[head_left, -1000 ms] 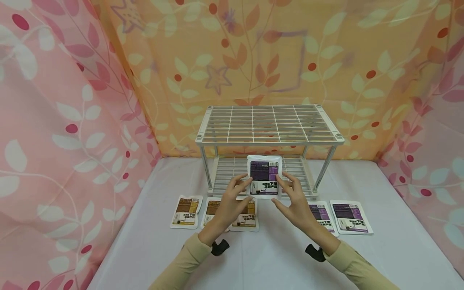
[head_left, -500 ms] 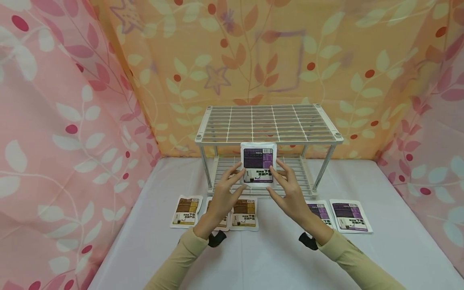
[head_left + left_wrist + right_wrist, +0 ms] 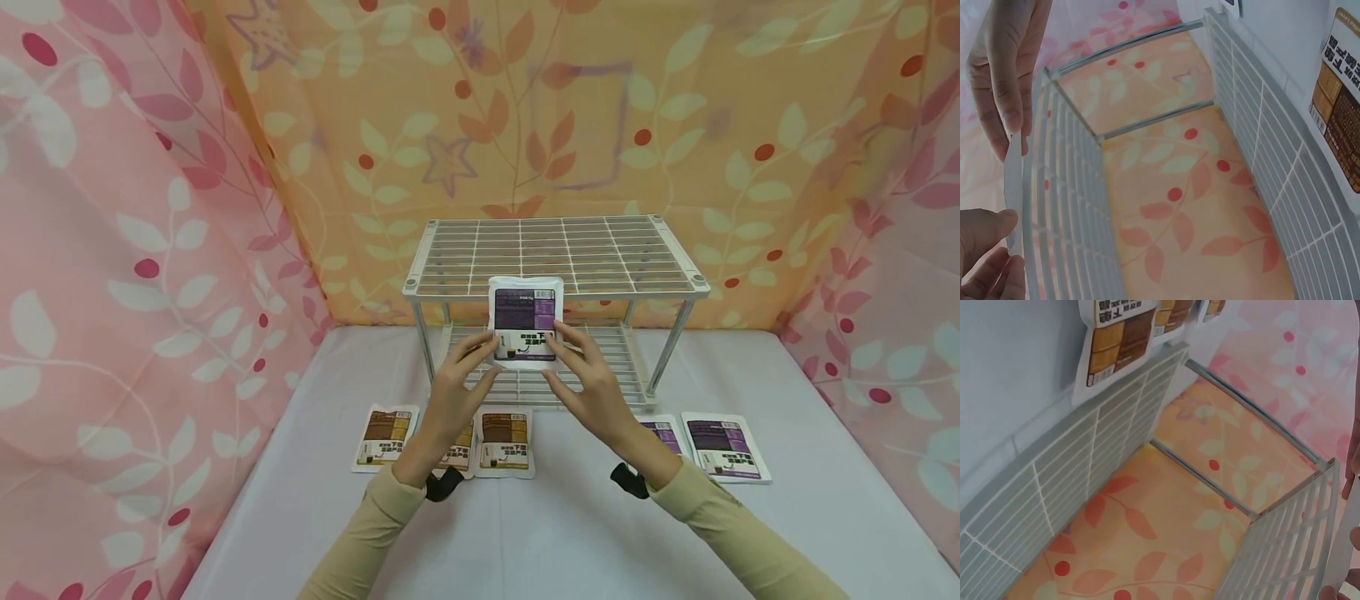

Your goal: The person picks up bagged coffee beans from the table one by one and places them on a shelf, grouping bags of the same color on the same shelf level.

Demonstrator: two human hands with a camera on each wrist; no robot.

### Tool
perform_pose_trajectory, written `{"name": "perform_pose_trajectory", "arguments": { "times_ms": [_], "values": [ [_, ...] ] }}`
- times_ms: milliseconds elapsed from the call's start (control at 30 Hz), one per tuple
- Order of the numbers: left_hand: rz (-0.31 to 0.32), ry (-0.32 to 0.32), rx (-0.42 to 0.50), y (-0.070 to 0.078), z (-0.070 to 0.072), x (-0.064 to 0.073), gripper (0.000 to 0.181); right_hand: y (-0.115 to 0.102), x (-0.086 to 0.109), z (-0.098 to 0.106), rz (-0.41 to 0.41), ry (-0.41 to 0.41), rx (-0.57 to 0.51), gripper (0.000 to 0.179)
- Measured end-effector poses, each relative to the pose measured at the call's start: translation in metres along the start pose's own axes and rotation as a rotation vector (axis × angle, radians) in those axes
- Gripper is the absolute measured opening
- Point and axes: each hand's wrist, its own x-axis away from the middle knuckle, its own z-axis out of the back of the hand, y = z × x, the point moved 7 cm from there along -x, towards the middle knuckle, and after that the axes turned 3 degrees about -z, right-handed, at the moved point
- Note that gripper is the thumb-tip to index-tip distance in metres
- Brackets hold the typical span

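Note:
A white flat pouch with a purple label is held up in front of the wire rack, near its top shelf's front edge. My left hand pinches its left edge. At the opposite edge my right hand pinches it too. In the left wrist view the pouch appears edge-on beside the top shelf's bars, between thumb and fingers of both hands. Only a few fingertips show at the right border of the right wrist view.
The two-tier white wire rack stands at the table's back. Several brown-label pouches lie front left of it, partly behind my left arm. Purple-label pouches lie front right. Patterned cloth hangs behind.
Both hands have raised the purple-label pouch from before the lower shelf to the top shelf's front edge, shifting it slightly left. The pouches on the table and the rack stay put.

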Motion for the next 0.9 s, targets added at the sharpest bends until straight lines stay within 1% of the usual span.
{"name": "perform_pose_trajectory", "arguments": {
  "times_ms": [100, 200, 367, 500, 700, 900],
  "values": [
    [0.004, 0.006, 0.0, 0.0, 0.004, -0.003, 0.039, -0.002, -0.006, 0.0, 0.013, -0.003, 0.009, 0.05],
    [-0.01, 0.014, -0.008, 0.002, 0.008, -0.006, 0.037, -0.005, -0.011, 0.001, 0.024, 0.009, 0.021, 0.048],
    [-0.019, 0.024, -0.041, 0.0, 0.013, -0.01, 0.033, -0.008, -0.02, 0.001, 0.041, 0.021, 0.024, 0.045],
    [-0.023, 0.04, -0.062, -0.002, 0.019, -0.014, 0.033, -0.009, -0.028, 0.0, 0.037, 0.013, 0.015, 0.042],
    [-0.056, 0.061, -0.069, -0.003, 0.027, -0.019, 0.033, -0.014, -0.039, -0.002, 0.034, -0.006, 0.009, 0.041],
    [-0.05, 0.068, -0.067, -0.011, 0.034, -0.023, 0.032, -0.016, -0.049, -0.007, 0.024, -0.03, 0.011, 0.039]
  ]
}}
